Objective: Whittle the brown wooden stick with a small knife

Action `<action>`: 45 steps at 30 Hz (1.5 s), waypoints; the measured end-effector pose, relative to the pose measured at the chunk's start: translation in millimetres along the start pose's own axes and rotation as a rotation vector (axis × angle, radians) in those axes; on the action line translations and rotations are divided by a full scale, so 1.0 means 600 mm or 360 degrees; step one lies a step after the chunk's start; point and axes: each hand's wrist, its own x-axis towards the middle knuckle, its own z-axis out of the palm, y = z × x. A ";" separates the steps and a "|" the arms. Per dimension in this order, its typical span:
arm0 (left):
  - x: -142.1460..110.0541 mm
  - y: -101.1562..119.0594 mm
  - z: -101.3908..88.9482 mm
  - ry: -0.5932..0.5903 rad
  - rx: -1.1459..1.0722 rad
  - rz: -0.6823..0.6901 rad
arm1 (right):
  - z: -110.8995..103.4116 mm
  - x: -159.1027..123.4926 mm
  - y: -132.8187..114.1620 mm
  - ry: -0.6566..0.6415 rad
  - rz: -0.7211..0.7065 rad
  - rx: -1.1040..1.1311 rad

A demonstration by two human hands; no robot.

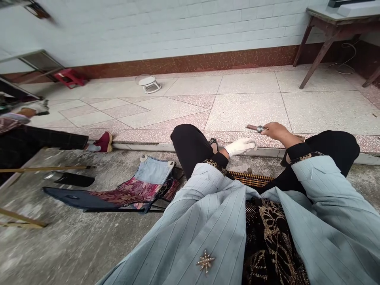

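Note:
My right hand [277, 132] is bare and closed around a short tool [252, 127]. A reddish-brown bar sticks out of it to the left, with a silvery, wire-like wrapping [260, 129] just ahead of my fingers; its exact kind is not clear. My left hand [241, 147] wears a white knitted glove. It hovers between my knees, fingers stretched out to the right, and nothing shows in it. Below the glove, a woven black-and-yellow basket-like item [252, 179] is partly hidden by my legs and jacket.
A low folding chair [127, 188] stands at my left. Beyond it are a dark cylinder [74, 179], wooden poles [44, 169] and another person's red shoe [104, 142] and gloved hand [37, 107]. A tiled step [246, 107] runs ahead, with a white stool [150, 84] and a table [332, 23].

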 end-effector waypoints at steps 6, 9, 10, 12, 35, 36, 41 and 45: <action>-0.002 -0.002 0.003 -0.0150 0.0187 0.0000 | 0.017 -0.014 -0.023 -0.0324 -0.0065 -0.0455; -0.002 -0.001 0.000 -0.0151 0.0225 -0.0007 | 0.022 -0.018 -0.022 -0.0478 -0.0143 -0.0483; -0.001 -0.002 -0.002 -0.0142 0.0233 0.0000 | 0.022 -0.020 -0.020 -0.0570 -0.0171 -0.0452; 0.002 -0.003 -0.007 -0.0101 0.0195 0.0031 | 0.018 -0.024 -0.014 -0.0839 -0.0241 -0.0296; 0.000 0.001 -0.004 -0.0312 0.0065 0.0144 | -0.032 -0.007 0.024 0.0229 0.0130 0.0251; -0.001 0.002 -0.004 -0.0322 0.0134 0.0156 | -0.031 -0.007 0.021 0.0213 0.0153 0.0039; 0.004 -0.008 -0.019 -0.0031 0.0393 0.0250 | -0.015 -0.010 0.013 -0.0409 0.0059 -0.0407; 0.016 -0.022 -0.030 0.0163 0.0566 0.0266 | -0.008 -0.021 0.010 -0.1193 -0.0414 0.0042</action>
